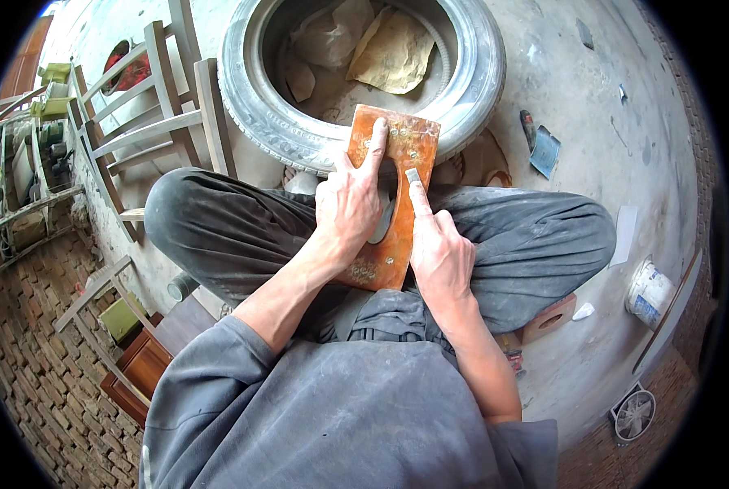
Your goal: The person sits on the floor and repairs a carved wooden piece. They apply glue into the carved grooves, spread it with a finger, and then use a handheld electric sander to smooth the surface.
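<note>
An orange-brown wooden board (421, 138) with an oval cutout and several small marks stands tilted between my bent legs, its top end against the tyre (246, 81). My left hand (348, 204) grips the board beside the cutout, index finger stretched along its face and thumb on the edge side. My right hand (443, 248) is at the board's right edge, index finger pointing up and the other fingers curled. Under that fingertip sits a small grey piece (413, 175), apparently folded sandpaper, pressed on the board. The curled fingers hide the rest of their grip.
Inside the tyre lie a tan sheet (393, 50) and a crumpled plastic bag (332, 33). Wooden chair frames (165, 126) crowd the left. On the right floor are a blue-grey sheet (545, 153), a white bucket (651, 293) and a small fan (634, 414).
</note>
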Demonstrator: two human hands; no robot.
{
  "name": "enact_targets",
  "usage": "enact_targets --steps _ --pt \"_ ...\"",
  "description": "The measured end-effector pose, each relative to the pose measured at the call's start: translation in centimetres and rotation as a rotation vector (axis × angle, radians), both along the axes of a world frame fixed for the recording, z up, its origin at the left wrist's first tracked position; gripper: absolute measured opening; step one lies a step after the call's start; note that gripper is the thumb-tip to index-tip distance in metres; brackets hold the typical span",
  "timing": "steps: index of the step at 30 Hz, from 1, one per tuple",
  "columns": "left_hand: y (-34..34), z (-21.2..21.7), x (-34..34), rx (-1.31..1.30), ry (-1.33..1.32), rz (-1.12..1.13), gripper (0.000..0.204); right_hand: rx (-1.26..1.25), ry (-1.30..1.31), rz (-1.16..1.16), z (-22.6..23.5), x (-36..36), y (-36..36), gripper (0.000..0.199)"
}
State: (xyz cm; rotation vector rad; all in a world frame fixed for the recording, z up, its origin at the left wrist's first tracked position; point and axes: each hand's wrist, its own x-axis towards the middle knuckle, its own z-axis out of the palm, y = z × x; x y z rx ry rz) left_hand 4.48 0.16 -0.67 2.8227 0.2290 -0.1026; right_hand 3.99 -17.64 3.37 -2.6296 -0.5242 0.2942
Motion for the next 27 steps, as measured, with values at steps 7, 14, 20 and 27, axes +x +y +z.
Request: enact_targets --steps 7,14,20,27 --pt "-0.1 0.2 -0.1 0.005 0.032 0.003 0.100 -0.003 0.009 0.027 -0.1 0.0 0.1 0.067" --pt "0.0 0.3 0.1 -0.001 0.028 0.008 0.100 0.008 0.007 0.016 0.0 0.0 0.2 0.060" --pt "0.0 0.2 0.1 -0.021 0.024 0.002 0.100 0.054 -0.006 0.010 -0.4 1.0 0.7 0.058" --pt "0.0 0.8 0.2 -0.005 0.060 -0.001 0.098 0.063 -0.001 0.017 -0.1 0.8 0.8 0.057"
